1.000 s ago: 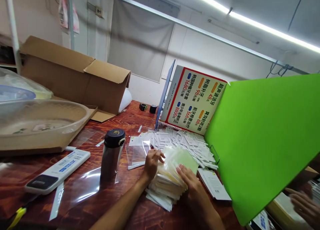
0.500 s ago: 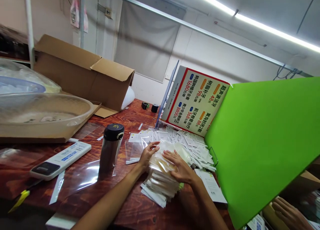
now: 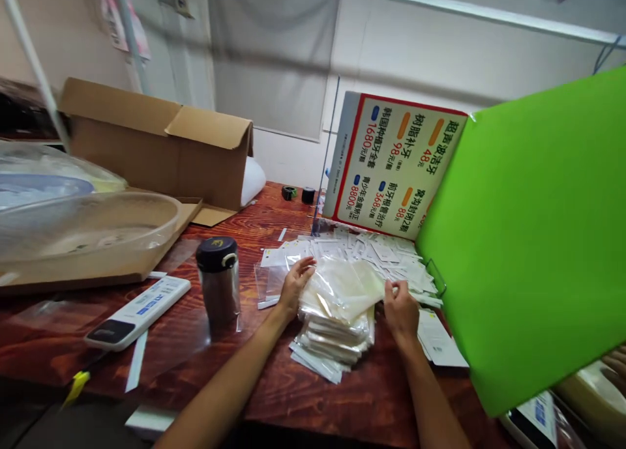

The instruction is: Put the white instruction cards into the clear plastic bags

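A pile of clear plastic bags [image 3: 337,335] with pale contents rises on the dark red wooden table [image 3: 274,390], its top bag [image 3: 349,286] lying loose and slightly skewed. At the pile's left side rests my left hand [image 3: 296,287], fingers extended and apart, touching the bags' edge. My right hand [image 3: 402,309] is closed at the right corner of the top bag, fingertips pinching its edge. Many loose white cards [image 3: 376,250] spread behind the pile. Another clear bag [image 3: 271,283] lies flat beyond my left hand.
A steel flask [image 3: 218,286] and a white power strip [image 3: 139,312] stand to the left. Behind them are a plastic basin [image 3: 161,208] and a cardboard box [image 3: 147,149]. A green board [image 3: 528,240] and a printed price sign [image 3: 391,169] form a partition. Someone else's hand [image 3: 616,364] shows at far right.
My right hand has moved from flat on top of the pile to the right corner of the top bag, its fingers now closed. My left hand stays beside the pile. The view has tilted.
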A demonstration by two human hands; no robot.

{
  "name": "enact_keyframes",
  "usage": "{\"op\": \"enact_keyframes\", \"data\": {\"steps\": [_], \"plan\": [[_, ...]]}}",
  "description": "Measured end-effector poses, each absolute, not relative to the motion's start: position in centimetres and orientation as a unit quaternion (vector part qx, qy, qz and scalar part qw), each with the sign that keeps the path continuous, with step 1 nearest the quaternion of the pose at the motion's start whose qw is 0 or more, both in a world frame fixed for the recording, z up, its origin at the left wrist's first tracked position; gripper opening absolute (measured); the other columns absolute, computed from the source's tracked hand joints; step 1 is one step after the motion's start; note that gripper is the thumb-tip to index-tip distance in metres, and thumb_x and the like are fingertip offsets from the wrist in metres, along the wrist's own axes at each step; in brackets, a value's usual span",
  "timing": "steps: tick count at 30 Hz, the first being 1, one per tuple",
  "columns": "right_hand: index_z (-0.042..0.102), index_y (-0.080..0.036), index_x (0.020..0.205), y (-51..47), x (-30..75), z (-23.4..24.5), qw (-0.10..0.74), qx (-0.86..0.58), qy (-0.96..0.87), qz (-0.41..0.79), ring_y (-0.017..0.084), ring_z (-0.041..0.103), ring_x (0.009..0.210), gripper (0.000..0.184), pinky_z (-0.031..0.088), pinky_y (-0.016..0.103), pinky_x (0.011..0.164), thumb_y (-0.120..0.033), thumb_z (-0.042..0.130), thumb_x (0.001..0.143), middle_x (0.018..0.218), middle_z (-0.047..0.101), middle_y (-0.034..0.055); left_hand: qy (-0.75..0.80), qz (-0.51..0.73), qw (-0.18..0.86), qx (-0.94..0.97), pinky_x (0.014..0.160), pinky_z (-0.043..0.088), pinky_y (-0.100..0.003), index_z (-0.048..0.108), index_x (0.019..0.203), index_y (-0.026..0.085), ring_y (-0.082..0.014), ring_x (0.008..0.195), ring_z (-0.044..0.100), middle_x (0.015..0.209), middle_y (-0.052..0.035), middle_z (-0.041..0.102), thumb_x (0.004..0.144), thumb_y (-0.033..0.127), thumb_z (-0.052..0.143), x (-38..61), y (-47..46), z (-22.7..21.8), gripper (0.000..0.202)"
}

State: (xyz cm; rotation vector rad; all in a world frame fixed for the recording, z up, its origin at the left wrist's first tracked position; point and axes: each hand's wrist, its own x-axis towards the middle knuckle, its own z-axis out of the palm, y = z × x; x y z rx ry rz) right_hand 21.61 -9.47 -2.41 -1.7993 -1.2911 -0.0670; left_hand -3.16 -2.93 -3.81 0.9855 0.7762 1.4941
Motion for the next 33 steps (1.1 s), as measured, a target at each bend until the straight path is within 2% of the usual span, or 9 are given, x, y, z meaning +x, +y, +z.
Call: {"op": "enact_keyframes", "data": {"steps": [2,4,10,16,19,24,29,33], "plan": [[0.059,-0.020,0.091,-9.3,21.8,-2.7,0.424,-0.734,-0.531,0.009,0.022,0.053,0.054,0.038,0.033,0.030,0.056,-0.054,0.040,0.091,0.054,0.055,0.0010,0.334,0.626,0.574,0.409,0.095,0.045,-0.034,0.062,0.116,0.019,-0.0251,0.115,0.058,0.126,-0.0103,0.062,0.069,0.041,0.076,-3.1,-3.0,-3.6,0.054],[0.060,-0.021,0.095,-9.2,21.7,-3.0,0.420,-0.726,-0.543,0.035,0.021,0.053,0.053,0.039,0.031,0.028,0.055,-0.054,0.040,0.091,0.054,0.056,-0.0006,0.332,0.613,0.588,0.410,0.097,0.045,-0.035,0.061,0.118,0.019,-0.0262,0.120,0.056,0.131,-0.0100,0.060,0.070,0.040,0.075,-3.1,-3.2,-3.4,0.054],[0.058,-0.017,0.108,-8.8,21.2,-3.6,0.458,-0.692,-0.551,0.085,0.022,0.061,0.067,0.045,0.041,0.030,0.064,-0.054,0.043,0.086,0.074,0.065,0.0047,0.322,0.578,0.608,0.438,0.102,0.043,-0.038,0.067,0.115,0.019,-0.0282,0.122,0.055,0.133,-0.0095,0.061,0.071,0.039,0.076,-3.2,-3.5,-3.4,0.050],[0.057,-0.014,0.115,-8.3,21.2,-4.3,0.486,-0.646,-0.577,0.116,0.020,0.059,0.069,0.051,0.047,0.033,0.069,-0.052,0.048,0.084,0.084,0.062,0.0063,0.320,0.568,0.609,0.453,0.097,0.045,-0.034,0.066,0.117,0.018,-0.0264,0.119,0.057,0.133,-0.0096,0.061,0.073,0.038,0.075,-3.2,-3.4,-3.7,0.049],[0.058,-0.014,0.117,-8.4,21.0,-4.3,0.492,-0.625,-0.595,0.114,0.021,0.059,0.078,0.051,0.049,0.037,0.078,-0.052,0.047,0.086,0.095,0.062,0.0093,0.318,0.561,0.615,0.454,0.093,0.047,-0.032,0.065,0.117,0.018,-0.0257,0.115,0.059,0.132,-0.0095,0.062,0.074,0.041,0.074,-3.1,-3.5,-3.6,0.049],[0.058,-0.017,0.124,-9.0,20.6,-3.8,0.482,-0.590,-0.638,0.116,0.024,0.058,0.099,0.050,0.045,0.041,0.095,-0.052,0.044,0.092,0.111,0.058,0.0111,0.333,0.575,0.592,0.457,0.091,0.046,-0.031,0.067,0.115,0.019,-0.0241,0.110,0.060,0.124,-0.0087,0.065,0.073,0.045,0.075,-3.0,-3.7,-3.5,0.050],[0.052,-0.022,0.133,-9.2,20.1,-3.8,0.466,-0.542,-0.689,0.121,0.025,0.051,0.116,0.048,0.042,0.043,0.103,-0.049,0.044,0.095,0.122,0.055,0.0102,0.354,0.579,0.561,0.474,0.085,0.045,-0.028,0.068,0.110,0.019,-0.0207,0.101,0.060,0.115,-0.0087,0.066,0.066,0.041,0.080,-3.2,-3.6,-3.6,0.051],[0.046,-0.021,0.137,-9.2,20.2,-4.0,0.476,-0.559,-0.670,0.111,0.027,0.048,0.118,0.054,0.039,0.047,0.106,-0.050,0.051,0.092,0.123,0.056,0.0111,0.349,0.583,0.571,0.460,0.075,0.044,-0.024,0.069,0.094,0.017,-0.0152,0.085,0.060,0.106,-0.0058,0.067,0.060,0.034,0.082,-3.1,-3.4,-3.7,0.040]]}}
